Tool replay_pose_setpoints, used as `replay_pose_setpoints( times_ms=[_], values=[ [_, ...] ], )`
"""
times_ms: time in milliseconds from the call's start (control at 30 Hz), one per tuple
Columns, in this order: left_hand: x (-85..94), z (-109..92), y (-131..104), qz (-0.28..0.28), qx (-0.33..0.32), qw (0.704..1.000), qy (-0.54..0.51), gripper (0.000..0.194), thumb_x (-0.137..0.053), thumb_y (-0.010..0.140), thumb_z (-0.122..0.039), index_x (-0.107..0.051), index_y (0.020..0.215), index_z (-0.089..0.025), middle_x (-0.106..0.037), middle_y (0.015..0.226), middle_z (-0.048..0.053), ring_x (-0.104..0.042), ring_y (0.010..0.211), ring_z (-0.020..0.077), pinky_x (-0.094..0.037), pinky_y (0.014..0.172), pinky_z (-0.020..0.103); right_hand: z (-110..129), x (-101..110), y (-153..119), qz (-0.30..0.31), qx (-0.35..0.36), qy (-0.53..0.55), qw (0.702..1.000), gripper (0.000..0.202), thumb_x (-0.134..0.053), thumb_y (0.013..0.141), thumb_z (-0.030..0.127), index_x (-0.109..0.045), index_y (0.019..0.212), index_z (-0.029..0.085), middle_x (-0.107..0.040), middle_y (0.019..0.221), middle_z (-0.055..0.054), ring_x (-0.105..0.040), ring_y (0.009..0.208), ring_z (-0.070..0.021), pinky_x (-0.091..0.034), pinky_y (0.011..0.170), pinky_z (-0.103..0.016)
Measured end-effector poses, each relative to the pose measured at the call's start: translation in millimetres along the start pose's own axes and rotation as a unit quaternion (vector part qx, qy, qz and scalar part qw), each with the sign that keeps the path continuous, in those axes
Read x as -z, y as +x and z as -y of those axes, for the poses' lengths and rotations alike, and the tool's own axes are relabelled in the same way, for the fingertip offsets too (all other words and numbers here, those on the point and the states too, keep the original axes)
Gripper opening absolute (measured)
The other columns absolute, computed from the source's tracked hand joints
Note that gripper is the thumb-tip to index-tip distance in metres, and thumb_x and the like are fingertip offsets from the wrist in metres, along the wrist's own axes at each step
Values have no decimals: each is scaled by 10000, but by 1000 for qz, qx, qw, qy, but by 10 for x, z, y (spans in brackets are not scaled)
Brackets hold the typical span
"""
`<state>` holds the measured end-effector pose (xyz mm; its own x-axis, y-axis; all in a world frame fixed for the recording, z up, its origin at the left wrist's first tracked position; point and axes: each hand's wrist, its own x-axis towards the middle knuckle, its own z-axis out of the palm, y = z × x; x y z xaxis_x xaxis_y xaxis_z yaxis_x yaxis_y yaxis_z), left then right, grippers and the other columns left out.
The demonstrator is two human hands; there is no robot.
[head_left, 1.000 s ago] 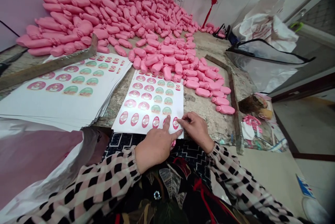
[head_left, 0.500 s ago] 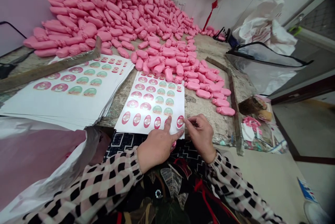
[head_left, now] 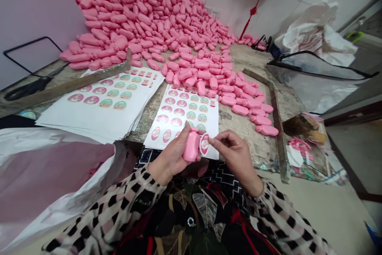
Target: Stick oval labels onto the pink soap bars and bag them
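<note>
My left hand [head_left: 173, 153] is closed around a small pink bottle [head_left: 191, 145], held neck up over the table's front edge. Just right of it, my right hand [head_left: 235, 155] pinches an oval sticker [head_left: 204, 144] with a pink-red border between thumb and fingertips. The sticker is close beside the bottle; whether they touch I cannot tell. Beneath the hands lies a sticker sheet [head_left: 167, 116] with rows of pink and green labels, its lower right part hidden by the hands and bottle.
A big heap of pink bottles [head_left: 155, 20] fills the back. Left, a stack of sticker sheets [head_left: 80, 117] lies under a wooden strip [head_left: 98, 74]. Another wooden strip [head_left: 279, 139] edges the right side. Scissors [head_left: 30, 88] lie far left; a white bag [head_left: 59, 191] hangs below.
My left hand has lifted off the sheet and turned, bringing the pink bottle upright into view. My right hand has peeled the oval sticker away and holds it beside the bottle. The view has shifted.
</note>
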<state>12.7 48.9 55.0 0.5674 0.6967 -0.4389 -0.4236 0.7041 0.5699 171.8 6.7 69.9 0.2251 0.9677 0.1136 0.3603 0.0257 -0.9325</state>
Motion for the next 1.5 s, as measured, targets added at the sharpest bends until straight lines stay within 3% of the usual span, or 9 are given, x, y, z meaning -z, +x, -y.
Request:
replay_pose_setpoints(
  times_ms=[167, 533, 767, 867, 967, 1100, 1233, 1367, 1500],
  values=[
    [11, 85, 56, -14, -20, 999, -46, 606, -467, 749, -664, -617, 947, -111, -550, 722, 33, -529, 583, 99, -444, 522, 213, 34, -153, -85, 47, 23, -19, 998, 156, -655, 741, 345, -623, 683, 204, -579, 697, 11, -508, 635, -119, -408, 597, -249],
    [29, 113, 62, 10, -44, 999, 9, 581, -416, 784, -650, -600, 982, -136, -547, 698, 22, -502, 490, 86, -443, 454, 219, -4, -211, -64, 51, 11, -9, 999, 172, -645, 755, 365, -626, 710, 201, -598, 737, 8, -539, 660, -122, -420, 628, -251],
    [19, 99, 29, 19, -54, 998, 25, 547, -463, 784, -620, -579, 1010, -136, -545, 710, 22, -525, 530, 97, -440, 469, 218, -60, -219, -58, 55, 12, -35, 998, 176, -634, 766, 375, -624, 718, 206, -602, 743, 0, -552, 672, -130, -423, 636, -254],
    [0, 80, 1, 26, -64, 996, 63, 414, -613, 760, -473, -552, 1018, -154, -546, 748, 7, -526, 559, 85, -429, 485, 204, -77, -191, -53, 53, 35, -74, 995, 178, -613, 783, 375, -622, 715, 211, -594, 730, 4, -544, 668, -129, -413, 626, -250],
    [-17, 81, -19, 21, -62, 993, 96, 402, -689, 715, -332, -519, 1046, -179, -572, 845, 17, -558, 614, 95, -447, 518, 212, -72, -166, -55, 61, 63, -127, 988, 177, -572, 815, 377, -622, 749, 220, -591, 723, 4, -548, 679, -134, -409, 631, -251],
    [-18, 89, -18, 5, -83, 991, 100, 297, -652, 739, -312, -501, 961, -187, -572, 877, 22, -590, 749, 139, -492, 593, 245, -20, -140, -82, 66, 106, -225, 966, 188, -523, 851, 385, -625, 838, 228, -613, 812, -18, -563, 745, -147, -405, 667, -261],
    [8, 7, -24, -10, -90, 993, 73, 264, -631, 761, -319, -458, 918, -195, -580, 794, 4, -616, 687, 148, -514, 634, 307, 48, -64, -93, 37, 115, -312, 942, 198, -482, 876, 373, -623, 853, 236, -617, 810, -30, -559, 764, -166, -387, 652, -270],
    [-9, -75, -41, -14, -74, 996, 53, 270, -625, 776, -333, -463, 928, -180, -622, 788, 40, -639, 664, 166, -514, 676, 349, 89, -24, -53, -4, 92, -263, 960, 213, -531, 836, 429, -616, 850, 234, -621, 805, -27, -560, 739, -163, -402, 645, -270],
    [-74, -13, -13, 1, -85, 996, -12, 212, -657, 754, -274, -521, 870, -160, -604, 793, 7, -620, 719, 112, -490, 695, 233, 79, -160, -62, 4, 50, -199, 979, 343, -643, 712, 509, -578, 901, 230, -628, 846, -18, -579, 748, -168, -427, 660, -281]
  ],
)
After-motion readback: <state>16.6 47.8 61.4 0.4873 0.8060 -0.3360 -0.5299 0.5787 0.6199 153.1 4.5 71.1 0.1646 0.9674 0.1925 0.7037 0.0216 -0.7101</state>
